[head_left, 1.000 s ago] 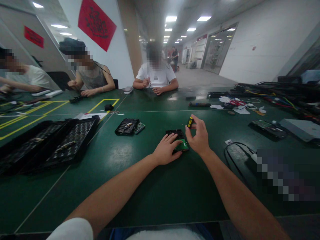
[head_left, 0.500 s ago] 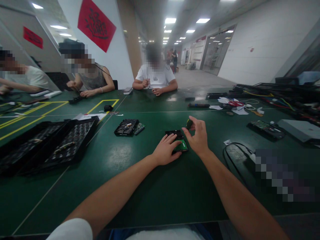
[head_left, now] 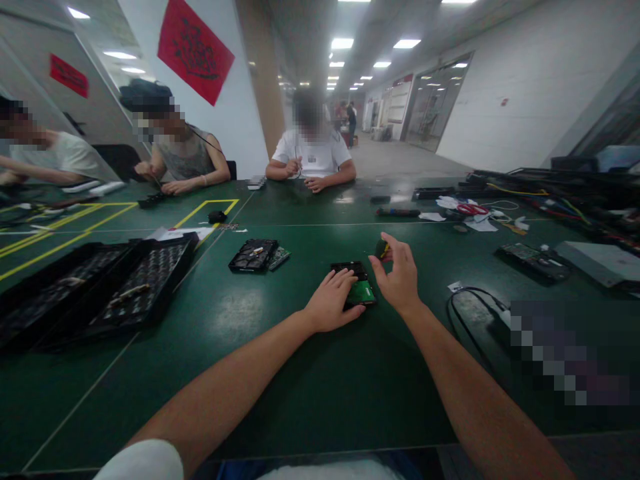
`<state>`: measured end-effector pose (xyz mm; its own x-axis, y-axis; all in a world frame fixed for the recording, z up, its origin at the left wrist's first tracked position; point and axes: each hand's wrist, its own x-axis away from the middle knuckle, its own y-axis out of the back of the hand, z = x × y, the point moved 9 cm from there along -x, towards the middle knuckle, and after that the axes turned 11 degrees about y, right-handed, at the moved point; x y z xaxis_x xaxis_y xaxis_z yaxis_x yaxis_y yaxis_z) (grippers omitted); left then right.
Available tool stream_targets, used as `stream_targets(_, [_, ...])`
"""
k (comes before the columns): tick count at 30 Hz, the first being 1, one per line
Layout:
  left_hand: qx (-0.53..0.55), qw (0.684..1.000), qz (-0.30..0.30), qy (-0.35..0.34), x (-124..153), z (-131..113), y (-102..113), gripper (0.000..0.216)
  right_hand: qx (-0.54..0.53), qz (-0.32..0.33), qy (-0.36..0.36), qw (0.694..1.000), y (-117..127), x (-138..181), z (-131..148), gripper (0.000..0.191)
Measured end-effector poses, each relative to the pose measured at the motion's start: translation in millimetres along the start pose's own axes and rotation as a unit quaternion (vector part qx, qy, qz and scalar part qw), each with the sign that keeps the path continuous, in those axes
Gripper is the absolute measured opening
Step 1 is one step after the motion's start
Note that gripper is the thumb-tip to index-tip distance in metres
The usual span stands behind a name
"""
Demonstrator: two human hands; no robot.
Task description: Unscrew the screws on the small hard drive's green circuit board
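So the person at the near end of the green table (head_left: 300, 380) has a small hard drive (head_left: 350, 270) lying flat in front of them, and everything else I'll place from that drive. Their left hand (head_left: 333, 303) rests on the drive's near side, fingers stretched out loose on top of it, not curled around anything. A green circuit board (head_left: 364, 292) shows at the drive's near right corner, just past those fingertips. The right hand (head_left: 400, 277) hovers just right of the drive, thumb and fingertips pinched on the dark handle of a little screwdriver (head_left: 383, 249) with a bit of yellow on it. The handle stands above the drive's far right corner; can't see the tip, so no idea if it touches.

Left of the drive, well apart, lies a second drive (head_left: 254, 254) with its own green board beside it, and further left again sit two black trays (head_left: 135, 280). To the right of the drive a black cable (head_left: 473, 293) loops on the table. Straight beyond it, at the far end, a person in a white shirt (head_left: 313, 155) sits with both hands up.
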<state>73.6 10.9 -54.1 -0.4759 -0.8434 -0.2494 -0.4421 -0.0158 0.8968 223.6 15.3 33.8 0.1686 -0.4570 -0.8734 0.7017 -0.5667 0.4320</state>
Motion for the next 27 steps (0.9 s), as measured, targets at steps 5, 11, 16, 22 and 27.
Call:
stream_targets(5, [-0.002, 1.0, -0.004, -0.003, 0.3, -0.7, 0.3, 0.075, -0.017, 0.004, 0.015, 1.0, -2.3, -1.0, 5.7, 0.057])
stream_targets(11, [0.0, 1.0, -0.014, -0.004, 0.4, -0.2, 1.6, 0.071, -0.006, 0.0, 0.003, 1.0, 2.2, -2.9, 3.8, 0.05])
stream_targets(16, [-0.003, 1.0, -0.019, -0.006, 0.4, -0.3, 1.3, 0.069, -0.018, 0.005, 0.018, 1.0, 1.3, -3.8, 8.7, 0.053])
stream_targets(22, [0.004, 1.0, -0.024, -0.001, -1.5, -0.4, 2.5, 0.066, -0.014, 0.001, 0.007, 1.0, 1.0, -2.9, 6.3, 0.053])
stream_targets(27, [0.016, 0.999, -0.037, 0.007, -3.5, 1.9, 5.9, 0.064, -0.019, -0.006, 0.0, 1.0, 1.1, -0.8, 0.5, 0.059])
